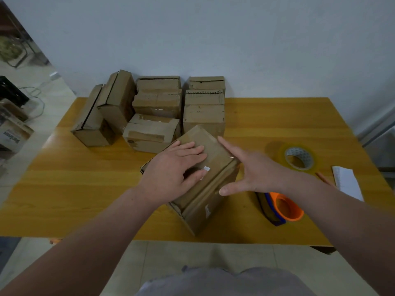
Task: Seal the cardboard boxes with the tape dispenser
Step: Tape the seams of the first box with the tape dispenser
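A brown cardboard box lies at an angle on the wooden table, in front of me. My left hand rests flat on its top, fingers spread, pressing down. My right hand hovers at the box's right edge with fingers apart, index pointing over the far corner and thumb near the side; it holds nothing. The tape dispenser, orange with a blue part, lies on the table just right of the box, under my right wrist.
Several more cardboard boxes are stacked at the back of the table against the wall. A roll of clear tape lies at the right, with a pencil and a white paper beyond it.
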`<act>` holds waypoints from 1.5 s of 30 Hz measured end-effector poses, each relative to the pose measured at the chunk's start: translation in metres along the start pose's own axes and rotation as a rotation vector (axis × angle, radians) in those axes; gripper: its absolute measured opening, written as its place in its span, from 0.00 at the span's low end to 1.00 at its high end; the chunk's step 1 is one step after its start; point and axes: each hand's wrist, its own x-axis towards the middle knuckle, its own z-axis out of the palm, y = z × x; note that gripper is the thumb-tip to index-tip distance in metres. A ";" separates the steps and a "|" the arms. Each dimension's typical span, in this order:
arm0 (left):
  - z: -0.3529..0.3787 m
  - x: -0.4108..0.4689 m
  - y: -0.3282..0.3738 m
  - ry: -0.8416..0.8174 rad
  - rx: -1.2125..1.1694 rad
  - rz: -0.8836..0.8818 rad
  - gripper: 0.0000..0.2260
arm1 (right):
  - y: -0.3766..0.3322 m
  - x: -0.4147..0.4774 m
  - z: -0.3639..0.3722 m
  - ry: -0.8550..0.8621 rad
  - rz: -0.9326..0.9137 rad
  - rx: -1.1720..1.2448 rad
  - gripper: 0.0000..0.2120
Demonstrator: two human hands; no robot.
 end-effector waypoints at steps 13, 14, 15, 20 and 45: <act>0.001 0.000 0.001 0.036 -0.013 0.028 0.19 | -0.015 0.007 -0.016 0.052 -0.043 -0.371 0.56; 0.002 0.000 0.001 0.042 -0.012 0.035 0.18 | -0.016 0.014 -0.019 0.037 -0.035 -0.373 0.54; 0.002 0.000 0.001 0.050 -0.014 0.041 0.18 | -0.017 0.020 -0.020 0.018 -0.038 -0.380 0.51; 0.004 -0.003 -0.002 0.139 -0.067 0.057 0.13 | -0.020 0.035 -0.011 -0.029 -0.141 -0.495 0.50; -0.002 -0.008 0.002 0.411 -0.503 -0.707 0.24 | -0.032 0.005 0.017 0.376 -0.044 0.395 0.26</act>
